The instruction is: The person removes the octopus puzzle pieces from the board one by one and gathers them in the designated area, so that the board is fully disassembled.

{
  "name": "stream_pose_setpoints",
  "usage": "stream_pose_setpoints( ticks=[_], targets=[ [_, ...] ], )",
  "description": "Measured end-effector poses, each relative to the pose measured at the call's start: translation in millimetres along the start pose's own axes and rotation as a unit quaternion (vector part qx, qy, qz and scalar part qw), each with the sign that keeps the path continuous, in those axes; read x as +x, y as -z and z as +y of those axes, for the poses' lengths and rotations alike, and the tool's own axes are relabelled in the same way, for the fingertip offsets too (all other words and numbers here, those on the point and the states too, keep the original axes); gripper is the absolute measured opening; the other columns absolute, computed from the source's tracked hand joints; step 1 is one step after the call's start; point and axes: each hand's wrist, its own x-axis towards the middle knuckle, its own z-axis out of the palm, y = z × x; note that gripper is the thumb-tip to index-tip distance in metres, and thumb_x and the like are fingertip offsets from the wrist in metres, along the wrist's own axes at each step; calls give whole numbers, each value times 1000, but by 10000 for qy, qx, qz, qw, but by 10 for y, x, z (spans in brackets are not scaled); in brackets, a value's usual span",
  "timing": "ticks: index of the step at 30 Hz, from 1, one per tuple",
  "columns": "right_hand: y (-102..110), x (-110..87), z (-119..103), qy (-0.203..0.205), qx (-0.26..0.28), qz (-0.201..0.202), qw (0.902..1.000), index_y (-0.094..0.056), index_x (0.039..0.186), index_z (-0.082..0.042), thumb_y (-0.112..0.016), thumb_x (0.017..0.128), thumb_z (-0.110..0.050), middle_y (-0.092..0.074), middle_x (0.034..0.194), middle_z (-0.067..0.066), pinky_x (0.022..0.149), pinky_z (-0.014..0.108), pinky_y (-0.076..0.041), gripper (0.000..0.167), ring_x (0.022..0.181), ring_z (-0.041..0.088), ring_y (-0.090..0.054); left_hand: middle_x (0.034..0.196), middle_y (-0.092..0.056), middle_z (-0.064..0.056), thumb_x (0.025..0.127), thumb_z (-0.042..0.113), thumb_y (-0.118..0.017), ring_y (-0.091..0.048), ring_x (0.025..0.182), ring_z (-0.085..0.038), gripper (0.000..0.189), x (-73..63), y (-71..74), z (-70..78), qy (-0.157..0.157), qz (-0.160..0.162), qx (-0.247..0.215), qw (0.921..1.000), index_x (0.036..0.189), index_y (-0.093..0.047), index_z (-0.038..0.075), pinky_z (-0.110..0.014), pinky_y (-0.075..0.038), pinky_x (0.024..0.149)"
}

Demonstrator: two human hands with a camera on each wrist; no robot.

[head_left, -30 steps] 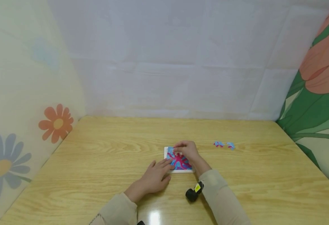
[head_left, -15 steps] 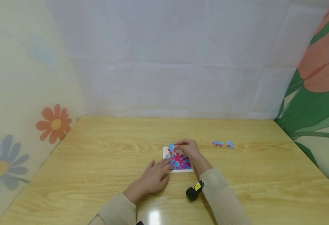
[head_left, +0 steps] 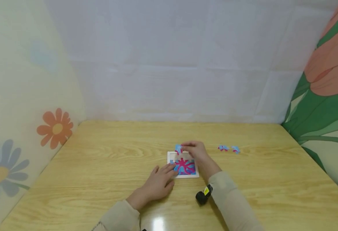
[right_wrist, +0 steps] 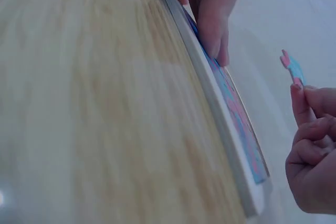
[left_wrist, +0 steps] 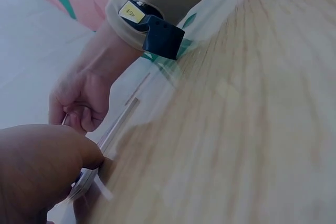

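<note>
My left hand [head_left: 158, 183] lies with outstretched fingers on the lower left of a small white-framed jigsaw puzzle [head_left: 186, 176]. The puzzle's lower part shows a pink, tentacled shape on blue; its upper strip is bare. Over the far edge, my right hand [head_left: 197, 150] pinches a blue and pink puzzle piece [head_left: 178, 148] between thumb and fingertips. In the right wrist view this piece [right_wrist: 295, 71] is held up, clear of the frame [right_wrist: 220, 111]. Left fingertips [right_wrist: 212, 43] rest on the picture there. The left wrist view shows the left hand [left_wrist: 42, 166] mostly from behind.
Two loose puzzle pieces, one left [head_left: 223, 148] and one right [head_left: 236, 149], lie on the wooden table [head_left: 99, 154] to the right of the frame. A white cloth [head_left: 169, 64] hangs behind, with flower-printed panels at both sides.
The right hand has drawn the pinched piece up and away from the puzzle's upper left, past the far edge, uncovering the bare strip. My left hand has stayed put.
</note>
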Motion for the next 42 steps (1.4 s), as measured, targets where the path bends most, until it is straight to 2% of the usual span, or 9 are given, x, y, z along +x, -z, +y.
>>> stream_pose_setpoints(
  ticks=[5, 12, 17, 21, 31, 38, 42],
  targets=[
    [112, 14, -39, 267, -189, -54, 9994, -64, 91, 5, -63, 74, 0, -61, 67, 0, 39, 16, -23, 17, 40, 4, -30, 131, -39, -11, 84, 21, -50, -31, 120, -27, 35, 2, -4, 12, -17, 42, 0, 10000, 117, -53, 8, -57, -19, 91],
    [264, 28, -67, 271, -386, 5, 9989, -63, 95, 5, -60, 78, -2, -63, 77, 3, 45, 18, -29, 19, 51, 8, -39, 131, -38, -10, 85, 21, -50, -31, 120, -27, 35, -14, 11, 10, -15, 65, -73, 10000, 117, -54, 9, -56, -19, 91],
    [454, 73, -107, 406, -533, 51, 9977, -60, 97, 9, -60, 78, -1, -62, 73, 3, 43, 20, -25, 21, 42, 5, -29, 130, -39, -10, 84, 21, -51, -31, 120, -27, 34, -18, 1, -4, -75, 131, -117, 9998, 116, -54, 9, -56, -19, 91],
    [592, 113, -126, 539, -707, 167, 9959, -59, 96, 12, -60, 77, 1, -61, 68, 0, 40, 18, -24, 22, 38, 4, -27, 129, -40, -10, 83, 21, -52, -32, 120, -27, 34, -24, -15, -17, -85, 224, -152, 9996, 115, -55, 9, -56, -19, 91],
    [857, 199, -110, 450, -1056, 281, 9930, -59, 97, 12, -62, 74, 1, -60, 69, -2, 40, 16, -28, 25, 41, 2, -33, 131, -39, -8, 84, 21, -51, -31, 120, -26, 34, -17, -3, -18, -50, 201, -194, 9996, 116, -55, 10, -55, -18, 92],
    [972, 261, -71, 200, -1272, 418, 9908, -58, 97, 12, -59, 75, 2, -62, 70, 2, 48, 19, -36, 24, 59, 6, -50, 131, -38, -9, 84, 22, -51, -31, 120, -27, 34, -20, 12, 0, -51, 151, -251, 9996, 116, -55, 9, -56, -18, 92],
    [1011, 292, -59, 69, -1225, 367, 9918, -57, 96, 15, -56, 76, 5, -61, 65, 1, 46, 19, -36, 22, 53, 8, -49, 131, -39, -9, 84, 22, -51, -31, 120, -26, 35, -21, 15, -1, -42, 175, -214, 9996, 116, -55, 10, -55, -18, 92]
  ],
)
